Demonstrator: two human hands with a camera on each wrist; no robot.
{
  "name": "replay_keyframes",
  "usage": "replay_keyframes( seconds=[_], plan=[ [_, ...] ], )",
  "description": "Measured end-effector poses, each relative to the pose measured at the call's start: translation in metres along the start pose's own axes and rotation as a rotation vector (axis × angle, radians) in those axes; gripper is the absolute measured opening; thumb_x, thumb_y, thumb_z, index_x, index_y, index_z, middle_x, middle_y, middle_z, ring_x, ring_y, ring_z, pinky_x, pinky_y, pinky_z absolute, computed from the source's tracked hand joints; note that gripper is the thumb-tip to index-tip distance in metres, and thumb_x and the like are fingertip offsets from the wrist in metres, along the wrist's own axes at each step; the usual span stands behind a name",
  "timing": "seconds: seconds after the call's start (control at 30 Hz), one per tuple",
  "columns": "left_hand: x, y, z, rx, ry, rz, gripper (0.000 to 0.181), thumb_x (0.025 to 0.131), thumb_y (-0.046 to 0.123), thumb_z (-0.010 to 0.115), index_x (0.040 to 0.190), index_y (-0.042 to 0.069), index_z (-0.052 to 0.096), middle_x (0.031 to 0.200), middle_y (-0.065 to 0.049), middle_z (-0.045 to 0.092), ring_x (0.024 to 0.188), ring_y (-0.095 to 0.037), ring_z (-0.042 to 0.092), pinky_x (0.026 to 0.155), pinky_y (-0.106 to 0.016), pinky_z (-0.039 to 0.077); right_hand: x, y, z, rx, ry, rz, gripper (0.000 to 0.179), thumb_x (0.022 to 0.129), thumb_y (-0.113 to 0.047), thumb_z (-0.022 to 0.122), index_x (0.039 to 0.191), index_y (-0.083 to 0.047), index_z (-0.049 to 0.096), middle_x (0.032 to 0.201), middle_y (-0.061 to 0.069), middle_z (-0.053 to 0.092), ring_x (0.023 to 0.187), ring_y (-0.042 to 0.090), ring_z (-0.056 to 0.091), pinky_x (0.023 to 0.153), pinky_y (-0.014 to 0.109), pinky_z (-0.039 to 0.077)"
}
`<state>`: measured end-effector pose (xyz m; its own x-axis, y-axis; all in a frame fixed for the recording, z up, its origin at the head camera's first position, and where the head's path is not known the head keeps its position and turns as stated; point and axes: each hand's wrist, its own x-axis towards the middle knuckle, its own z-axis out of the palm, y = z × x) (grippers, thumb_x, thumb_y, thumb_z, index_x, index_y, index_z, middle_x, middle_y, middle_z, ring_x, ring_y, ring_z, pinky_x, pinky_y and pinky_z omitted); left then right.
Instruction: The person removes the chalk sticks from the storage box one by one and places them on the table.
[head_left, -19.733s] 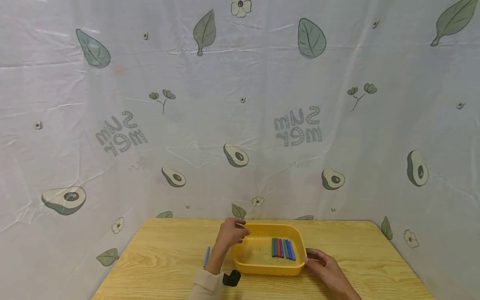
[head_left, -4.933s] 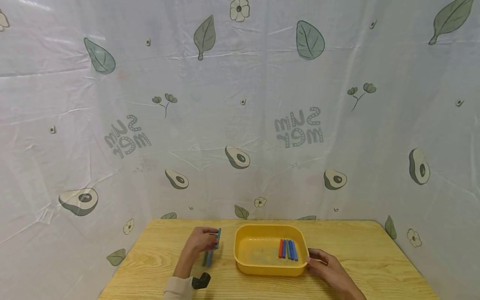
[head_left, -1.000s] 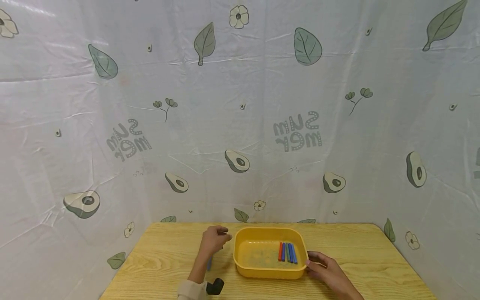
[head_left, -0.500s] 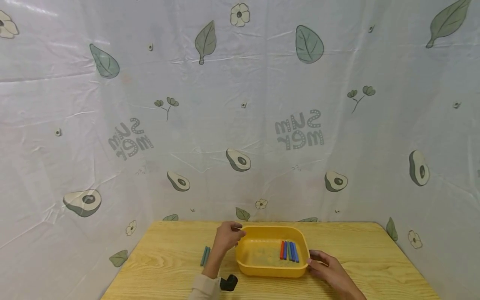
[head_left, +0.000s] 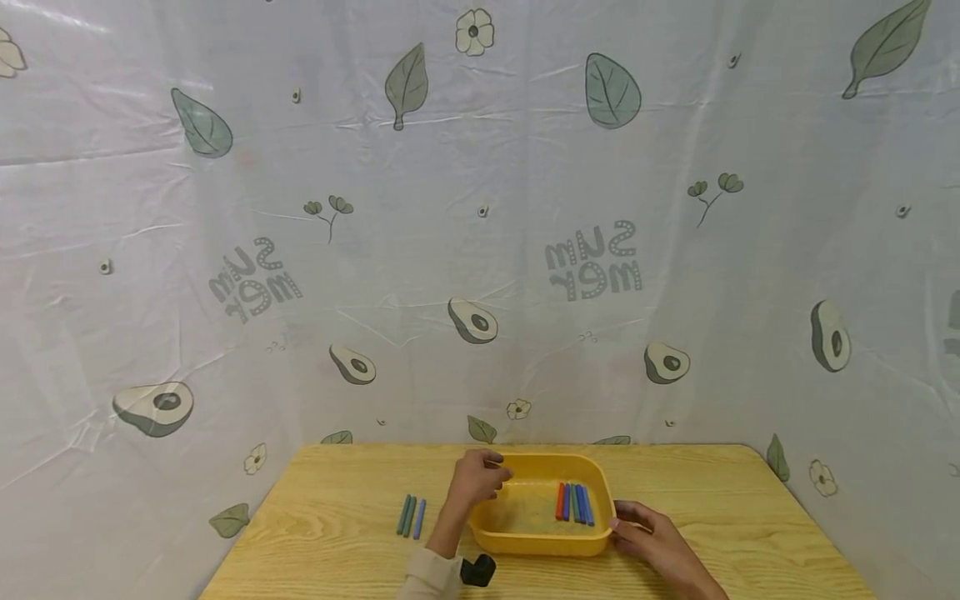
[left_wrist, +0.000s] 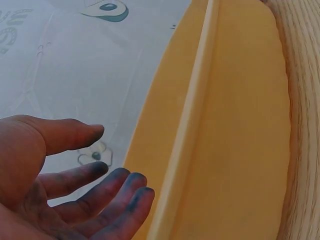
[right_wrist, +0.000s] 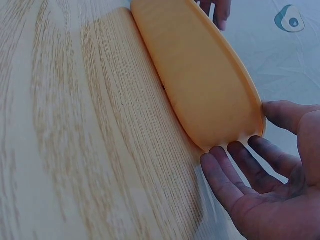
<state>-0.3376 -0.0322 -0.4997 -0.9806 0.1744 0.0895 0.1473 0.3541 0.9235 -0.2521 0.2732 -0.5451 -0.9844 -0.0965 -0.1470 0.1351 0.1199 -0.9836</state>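
Note:
My left hand (head_left: 476,482) hovers over the left part of the yellow plastic tray (head_left: 540,546), fingers apart and loosely bent, with nothing in them. Its dark-stained fingertips (left_wrist: 97,167) show in the left wrist view. My right hand (head_left: 652,537) grips the tray's right end, thumb at the rim and fingertips against the outer wall (right_wrist: 200,75). Inside the tray, to the right, several crayon-like sticks stand in a row: a red stick (head_left: 560,502), then blue and green ones. On the table left of the tray lie two green sticks (head_left: 406,515) and a blue stick (head_left: 419,519), side by side.
The wooden table (head_left: 337,483) runs up to a pale printed sheet (head_left: 480,250) that hangs behind and at both sides. A black device (head_left: 478,571) sits at the left wrist. Dusty smudges mark the tray floor.
Green sticks from the tray's row now lie on the table, one of them held by the left hand seconds ago. That hand has since moved right, over the tray. The right hand stays put.

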Motion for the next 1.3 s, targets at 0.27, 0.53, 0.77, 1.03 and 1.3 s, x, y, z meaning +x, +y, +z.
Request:
replay_keyframes(
  seconds=[0.27,0.53,0.77,1.03,1.3],
  plan=[
    [0.005,0.001,0.021,-0.031,-0.051,-0.017,0.040,0.088,0.014,0.075,0.120,-0.008,0.066,0.093,-0.011,0.072,0.078,-0.033,0.072,0.061,-0.040,0.061,0.000,0.000,0.001,0.007,0.009,0.008,0.066,0.098,-0.029,0.064,0.144,0.012,0.039,0.135,0.030,0.051,0.111,0.027,0.065,0.092,0.043,0.056],
    [0.005,-0.006,0.041,-0.068,-0.060,-0.048,0.043,0.087,0.015,0.076,0.121,-0.008,0.065,0.093,-0.009,0.071,0.077,-0.032,0.071,0.062,-0.042,0.061,0.000,0.002,0.000,0.011,0.000,0.003,0.066,0.098,-0.030,0.063,0.144,0.011,0.040,0.135,0.029,0.052,0.110,0.027,0.065,0.091,0.042,0.057],
    [0.009,-0.014,0.055,-0.066,-0.064,-0.086,0.047,0.083,0.014,0.080,0.120,-0.010,0.065,0.081,-0.013,0.070,0.062,-0.025,0.068,0.057,-0.038,0.060,0.000,0.002,0.001,0.003,0.016,0.002,0.066,0.098,-0.029,0.064,0.143,0.013,0.040,0.134,0.030,0.052,0.109,0.027,0.066,0.091,0.042,0.057],
    [0.013,-0.016,0.077,-0.067,-0.069,-0.135,0.041,0.080,0.011,0.081,0.115,-0.007,0.067,0.083,-0.008,0.068,0.064,-0.023,0.069,0.057,-0.038,0.060,0.000,0.003,0.000,-0.001,0.004,0.002,0.067,0.098,-0.030,0.063,0.144,0.012,0.039,0.135,0.030,0.051,0.111,0.027,0.065,0.091,0.042,0.057],
    [0.018,-0.013,0.092,-0.012,-0.029,-0.132,0.038,0.075,0.005,0.082,0.110,-0.004,0.071,0.083,-0.008,0.068,0.061,-0.020,0.065,0.053,-0.035,0.059,-0.001,0.001,0.000,0.004,-0.018,-0.012,0.067,0.100,-0.029,0.061,0.146,0.012,0.036,0.138,0.033,0.047,0.114,0.029,0.064,0.094,0.045,0.055]
  ],
)
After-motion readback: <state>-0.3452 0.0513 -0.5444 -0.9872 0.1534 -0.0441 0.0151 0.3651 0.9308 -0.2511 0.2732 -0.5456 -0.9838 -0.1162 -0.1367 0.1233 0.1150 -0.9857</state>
